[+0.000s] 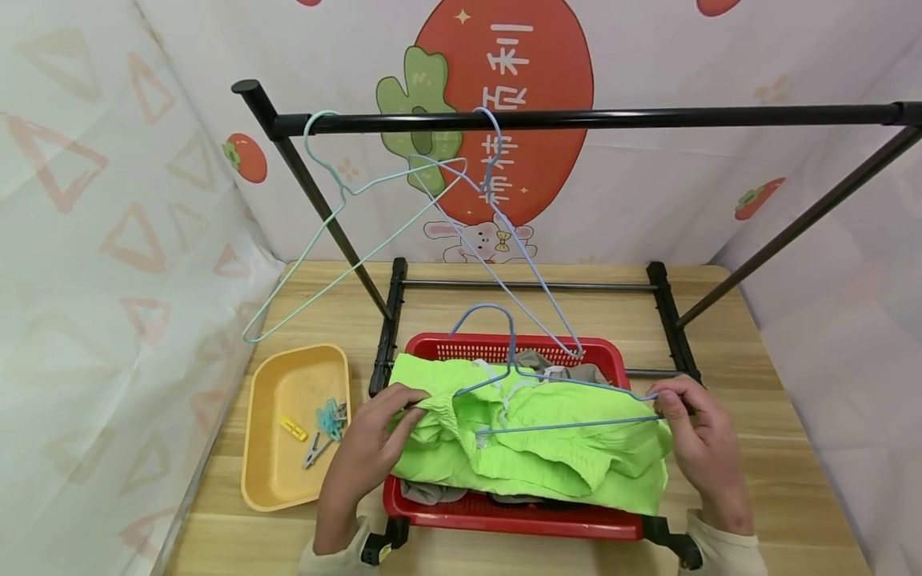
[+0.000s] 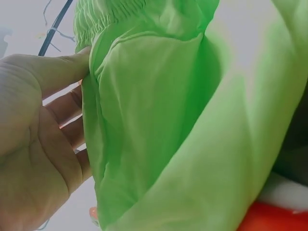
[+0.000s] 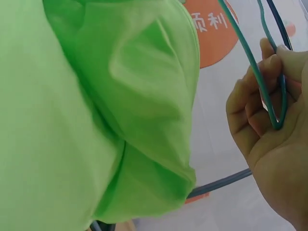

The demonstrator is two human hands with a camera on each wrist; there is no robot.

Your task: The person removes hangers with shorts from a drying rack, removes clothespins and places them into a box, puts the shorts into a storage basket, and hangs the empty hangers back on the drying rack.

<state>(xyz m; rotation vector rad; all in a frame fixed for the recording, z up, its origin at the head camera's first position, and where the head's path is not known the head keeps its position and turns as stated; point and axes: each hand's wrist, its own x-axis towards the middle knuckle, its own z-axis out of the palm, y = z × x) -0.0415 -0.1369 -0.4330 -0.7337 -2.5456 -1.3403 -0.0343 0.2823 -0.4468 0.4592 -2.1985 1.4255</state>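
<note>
Bright green shorts with a gathered elastic waistband and white drawstring lie above the red basket. My left hand pinches the waistband at its left side, thumb on the near face in the left wrist view. My right hand holds the right end of a blue clothes hanger; in the right wrist view the hanger's corner lies across the palm, thumb and fingers pinching the wire. The hanger's left end sits inside the waist opening, and its hook points up and away from me.
A black rack's top rail crosses overhead, bearing a mint hanger and a lilac hanger. Beneath the shorts, a red basket holds grey clothes. To the left, a yellow tray contains several clothespins.
</note>
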